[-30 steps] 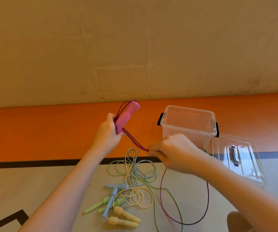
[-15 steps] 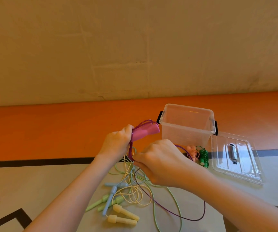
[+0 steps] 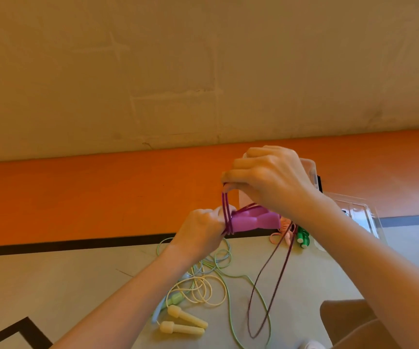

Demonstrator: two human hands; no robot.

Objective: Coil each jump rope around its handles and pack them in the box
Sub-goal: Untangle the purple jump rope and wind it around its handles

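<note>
While the left hand (image 3: 203, 229) gripped the purple handles (image 3: 252, 221) held level above the floor (image 3: 77, 280), the right hand (image 3: 266, 180) pinched the purple cord (image 3: 226, 205) just above them, drawing a turn taut. Cord: several turns around the handles; remainder hung in a long loop to the floor. Behind the right hand: clear box (image 3: 311, 170), lid (image 3: 359, 212) beside it. Near the box: pink rope (image 3: 282, 231), green rope (image 3: 303, 236). Below the hands: yellow handles (image 3: 183, 323) and tangled pale cords (image 3: 208, 285).

A rough beige plaster wall (image 3: 203, 66) is seen above a broad orange band (image 3: 77, 197). Below it, a pale grey floor (image 3: 52, 285) is crossed by black lines (image 3: 65, 245), under warm, even light.
</note>
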